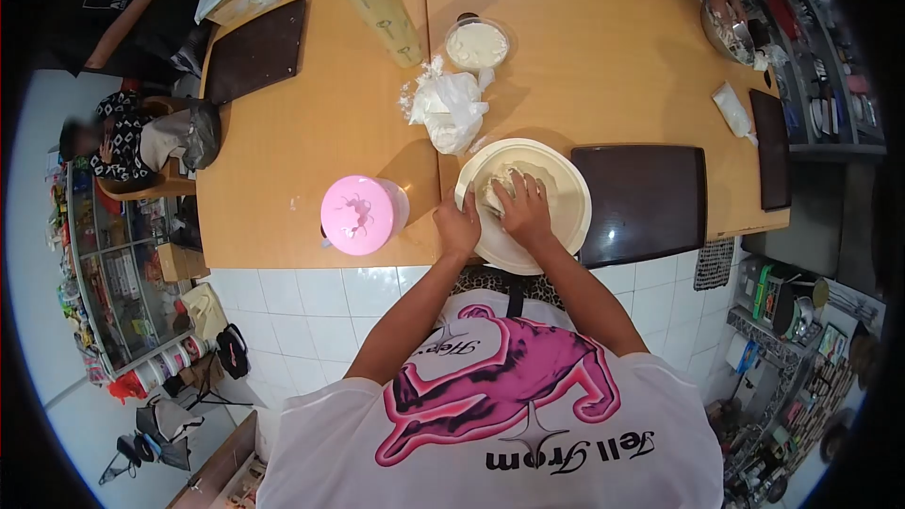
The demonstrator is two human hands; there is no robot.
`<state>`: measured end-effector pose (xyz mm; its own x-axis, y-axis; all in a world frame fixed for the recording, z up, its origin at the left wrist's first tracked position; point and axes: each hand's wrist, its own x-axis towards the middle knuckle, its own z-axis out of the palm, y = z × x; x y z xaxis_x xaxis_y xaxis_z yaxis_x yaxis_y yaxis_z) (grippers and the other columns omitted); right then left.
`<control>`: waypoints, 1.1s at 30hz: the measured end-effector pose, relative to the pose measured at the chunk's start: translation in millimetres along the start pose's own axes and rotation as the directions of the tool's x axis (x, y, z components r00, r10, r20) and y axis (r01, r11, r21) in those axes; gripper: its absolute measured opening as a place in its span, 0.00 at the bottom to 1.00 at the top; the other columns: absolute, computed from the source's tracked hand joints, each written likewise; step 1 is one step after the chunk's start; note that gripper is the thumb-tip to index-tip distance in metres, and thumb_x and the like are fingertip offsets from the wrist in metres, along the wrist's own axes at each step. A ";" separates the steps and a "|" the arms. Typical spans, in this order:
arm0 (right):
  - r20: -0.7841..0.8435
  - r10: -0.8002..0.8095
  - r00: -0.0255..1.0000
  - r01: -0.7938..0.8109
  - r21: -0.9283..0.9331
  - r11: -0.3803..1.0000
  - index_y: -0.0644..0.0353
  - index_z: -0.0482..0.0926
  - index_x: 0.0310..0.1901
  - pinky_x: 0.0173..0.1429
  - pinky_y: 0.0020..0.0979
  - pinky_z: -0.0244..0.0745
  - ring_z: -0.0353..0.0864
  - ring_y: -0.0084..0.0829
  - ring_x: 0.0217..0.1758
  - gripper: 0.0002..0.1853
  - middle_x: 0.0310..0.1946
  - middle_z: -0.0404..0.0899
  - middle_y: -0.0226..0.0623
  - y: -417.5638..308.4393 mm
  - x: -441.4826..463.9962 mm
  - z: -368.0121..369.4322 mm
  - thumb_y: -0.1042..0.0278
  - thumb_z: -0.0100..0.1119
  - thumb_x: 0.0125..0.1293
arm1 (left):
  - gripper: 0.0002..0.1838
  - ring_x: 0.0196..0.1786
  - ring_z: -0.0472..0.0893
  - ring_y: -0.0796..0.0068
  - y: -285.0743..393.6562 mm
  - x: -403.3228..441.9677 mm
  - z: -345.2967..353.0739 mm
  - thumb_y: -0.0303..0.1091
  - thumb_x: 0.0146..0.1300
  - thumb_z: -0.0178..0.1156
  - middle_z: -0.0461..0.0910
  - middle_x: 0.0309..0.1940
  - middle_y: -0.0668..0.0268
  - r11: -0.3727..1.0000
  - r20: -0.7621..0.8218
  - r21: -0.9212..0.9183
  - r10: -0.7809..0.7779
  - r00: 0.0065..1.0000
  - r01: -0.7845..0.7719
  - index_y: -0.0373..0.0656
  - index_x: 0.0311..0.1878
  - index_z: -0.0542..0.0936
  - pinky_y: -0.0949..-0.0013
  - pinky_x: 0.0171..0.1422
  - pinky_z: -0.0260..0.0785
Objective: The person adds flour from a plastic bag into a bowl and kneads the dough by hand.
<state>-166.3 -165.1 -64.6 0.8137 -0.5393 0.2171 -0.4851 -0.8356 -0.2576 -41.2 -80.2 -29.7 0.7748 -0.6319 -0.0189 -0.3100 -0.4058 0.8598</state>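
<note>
A cream-coloured bowl (568, 217) sits at the table's near edge with pale dough (498, 187) inside. My right hand (524, 207) presses into the dough, its fingers bent over it. At the bowl's left rim is my left hand (458, 226), holding the rim between thumb and fingers. Left of the bowl stands a container with a pink lid (355, 215). Behind the bowl lies an open plastic bag of white powder (450, 113), and beyond it a clear tub of pale contents (476, 44).
A dark tray (641, 203) lies right of the bowl; another dark tray (256, 52) is at the far left. A roll of plastic wrap (382, 14) stands at the back. Co-workers' hands reach into bowls at both far corners. A white packet (732, 111) lies right.
</note>
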 end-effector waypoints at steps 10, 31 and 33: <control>0.202 0.460 0.865 -0.491 0.533 0.689 0.56 0.75 0.56 0.56 0.40 0.72 0.79 0.40 0.52 0.23 0.52 0.78 0.41 26.7 15.5 -18.5 0.65 0.66 0.58 | 0.13 0.34 0.81 0.40 -13.9 -1.0 5.2 0.34 0.67 0.57 0.80 0.29 0.41 0.994 0.013 0.110 -0.007 1.000 0.005 0.30 0.41 0.79 0.50 0.36 0.72; 0.474 0.318 0.821 -0.483 0.280 0.830 0.54 0.78 0.58 0.57 0.44 0.74 0.79 0.51 0.53 0.22 0.48 0.80 0.54 -13.4 32.4 -154.3 0.58 0.58 0.63 | 0.14 0.34 0.81 0.40 -19.3 3.6 4.0 0.36 0.67 0.56 0.80 0.28 0.41 0.998 -0.041 -0.059 -0.034 0.999 0.032 0.31 0.39 0.79 0.50 0.39 0.72; 0.325 0.329 0.887 -0.422 0.278 0.863 0.55 0.79 0.56 0.54 0.40 0.76 0.82 0.48 0.48 0.21 0.44 0.82 0.53 -19.8 46.1 -171.9 0.60 0.61 0.61 | 0.14 0.34 0.81 0.40 -21.4 3.5 3.0 0.36 0.67 0.57 0.80 0.28 0.41 0.999 -0.017 0.008 -0.036 0.999 0.036 0.31 0.39 0.79 0.50 0.39 0.72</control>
<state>-174.3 -191.3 112.4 0.6657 -0.7194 -0.1982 -0.6732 -0.4644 -0.5755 -33.5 -75.6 -49.6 0.7948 -0.6055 -0.0408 -0.2863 -0.4334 0.8545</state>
